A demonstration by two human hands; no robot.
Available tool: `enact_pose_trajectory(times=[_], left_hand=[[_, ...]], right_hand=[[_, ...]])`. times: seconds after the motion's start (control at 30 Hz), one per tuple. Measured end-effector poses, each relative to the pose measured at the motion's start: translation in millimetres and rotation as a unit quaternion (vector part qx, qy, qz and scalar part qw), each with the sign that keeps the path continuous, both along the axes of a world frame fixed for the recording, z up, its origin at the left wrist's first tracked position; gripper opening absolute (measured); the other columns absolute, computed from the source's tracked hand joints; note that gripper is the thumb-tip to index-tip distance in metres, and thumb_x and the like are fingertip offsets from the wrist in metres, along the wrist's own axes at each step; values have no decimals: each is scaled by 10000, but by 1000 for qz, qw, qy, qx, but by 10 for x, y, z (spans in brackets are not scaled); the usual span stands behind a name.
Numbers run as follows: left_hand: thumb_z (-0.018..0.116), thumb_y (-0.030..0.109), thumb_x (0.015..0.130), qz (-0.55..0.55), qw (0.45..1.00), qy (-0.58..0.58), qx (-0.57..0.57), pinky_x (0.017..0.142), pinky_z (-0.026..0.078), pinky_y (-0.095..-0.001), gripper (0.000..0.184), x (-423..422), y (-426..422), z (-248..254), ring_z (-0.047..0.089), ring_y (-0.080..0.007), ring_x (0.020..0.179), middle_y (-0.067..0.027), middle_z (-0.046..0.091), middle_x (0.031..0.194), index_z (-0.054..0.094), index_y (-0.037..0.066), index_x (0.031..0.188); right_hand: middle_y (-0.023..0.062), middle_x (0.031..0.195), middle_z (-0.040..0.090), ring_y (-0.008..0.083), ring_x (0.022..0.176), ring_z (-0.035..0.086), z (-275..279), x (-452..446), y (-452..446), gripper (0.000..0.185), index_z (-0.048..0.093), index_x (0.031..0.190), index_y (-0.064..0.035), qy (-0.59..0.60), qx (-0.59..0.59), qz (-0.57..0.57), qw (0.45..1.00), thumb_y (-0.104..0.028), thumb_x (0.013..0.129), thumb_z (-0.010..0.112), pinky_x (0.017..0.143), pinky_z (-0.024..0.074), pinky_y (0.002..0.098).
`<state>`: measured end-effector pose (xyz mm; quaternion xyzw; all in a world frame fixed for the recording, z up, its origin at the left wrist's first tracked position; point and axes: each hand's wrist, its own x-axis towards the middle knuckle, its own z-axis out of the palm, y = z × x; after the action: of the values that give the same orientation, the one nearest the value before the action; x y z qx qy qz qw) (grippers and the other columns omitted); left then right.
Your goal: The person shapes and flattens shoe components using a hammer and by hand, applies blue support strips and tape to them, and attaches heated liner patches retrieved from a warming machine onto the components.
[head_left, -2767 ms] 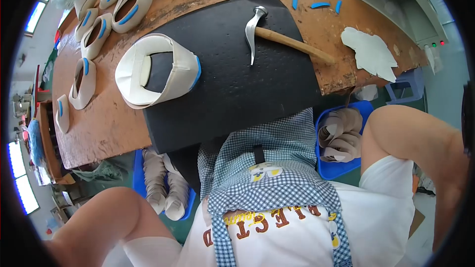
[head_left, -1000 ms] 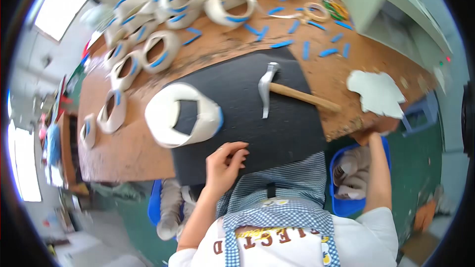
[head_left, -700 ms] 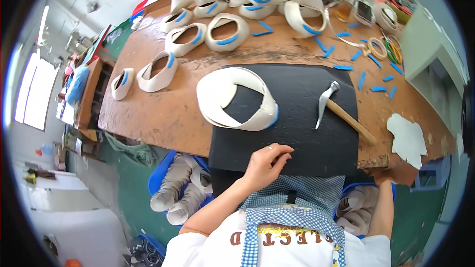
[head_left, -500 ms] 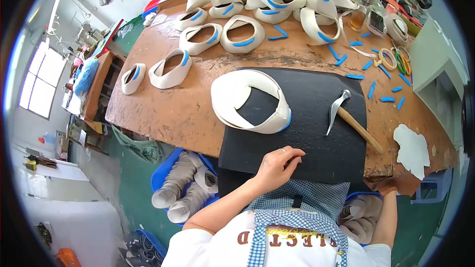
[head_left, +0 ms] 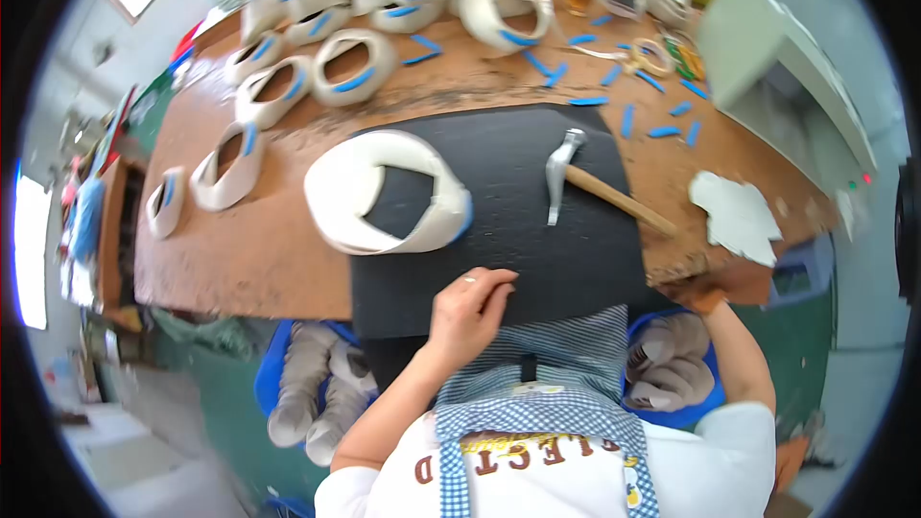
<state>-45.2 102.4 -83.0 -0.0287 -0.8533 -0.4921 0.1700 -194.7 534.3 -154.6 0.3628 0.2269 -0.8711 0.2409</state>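
My left hand [head_left: 469, 310] rests near the front edge of a black mat [head_left: 499, 278], its fingers curled together and nothing visible in them. Just beyond it stands a cream shoe upper [head_left: 336, 206], bent into a ring with a blue strip at its right end. A hammer [head_left: 619, 200] with a wooden handle and a curved metal head lies to the right on the mat. At the table's front edge, my right hand [head_left: 705, 299] is by a brown flap; its fingers are hidden.
More cream uppers [head_left: 355, 67] with blue strips crowd the back and left of the wooden table [head_left: 288, 283]. Blue strips [head_left: 664, 132], tape rolls [head_left: 654, 58] and a white scrap [head_left: 737, 216] lie on the right. Blue tubs [head_left: 686, 412] of stacked pieces stand below.
My view has swung, so the table and everything on it appear farther left. My left hand keeps its curled pose, and my right hand stays at the table edge.
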Motion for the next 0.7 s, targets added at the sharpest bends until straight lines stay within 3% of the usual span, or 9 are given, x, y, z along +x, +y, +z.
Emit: enact_pose_trajectory(times=[0.03,0.1,0.17,0.23,0.43,0.5,0.57,0.63,0.7], left_hand=[[656,-55,871,2,1000,-9,-1,582,518,-289,164,9,8,-3,682,-187,704,-100,688,833,694,9,1017],[651,-60,878,5,1000,-6,5,589,527,-263,150,8,27,-24,686,-170,711,-96,687,835,689,1,1010],[650,-61,880,7,1000,-6,5,580,523,-255,147,11,31,-22,682,-162,699,-90,685,830,688,-1,1009],[642,-64,884,8,1000,-15,0,579,520,-249,156,17,35,5,674,-151,682,-88,684,828,691,1,1017],[654,-76,867,17,999,-30,14,593,527,-265,174,52,69,13,681,-167,706,-99,700,837,699,8,1013],[671,-95,839,68,991,92,-66,624,538,-306,203,74,-10,95,685,-222,727,-108,700,843,695,10,1010],[696,-110,789,153,962,179,-136,711,542,-358,286,125,-174,241,677,-297,834,-133,696,965,677,8,1049],[735,-37,757,243,940,141,-194,979,447,-446,363,126,-351,500,591,-364,1090,-160,656,1110,654,6,1109],[715,-31,758,279,920,79,-265,1044,388,-466,336,92,-544,513,584,-349,1102,-136,661,1063,663,30,1084]], right_hand=[[78,1572,374,296,1441,344,-264,-44,170,578,377,1494,-113,18,-52,4,998,-476,1047,328,1191,279,564],[66,1513,453,267,1381,422,-378,-18,233,529,438,1449,-113,138,18,149,979,-437,1040,357,1171,321,484],[75,1468,505,268,1340,469,-565,-134,313,484,482,1413,-105,118,17,168,979,-382,1021,416,1152,350,442],[106,1438,528,297,1319,484,-812,-204,441,452,511,1385,-91,-28,-67,35,997,-311,991,507,1133,366,440],[117,1427,531,308,1313,485,-753,-252,237,455,518,1378,-84,70,13,49,996,-302,979,525,1129,367,444],[120,1423,532,311,1311,485,-748,-310,242,456,520,1375,-82,90,33,67,993,-300,975,531,1127,367,445],[124,1419,534,315,1309,485,-714,-381,308,457,523,1373,-80,102,61,80,990,-297,971,537,1126,368,446],[127,1416,535,318,1307,485,-674,-419,378,458,525,1370,-78,103,88,82,987,-294,967,543,1124,368,447],[131,1412,536,322,1305,486,-655,-421,445,459,527,1368,-75,105,105,81,986,-292,963,549,1123,369,448]])
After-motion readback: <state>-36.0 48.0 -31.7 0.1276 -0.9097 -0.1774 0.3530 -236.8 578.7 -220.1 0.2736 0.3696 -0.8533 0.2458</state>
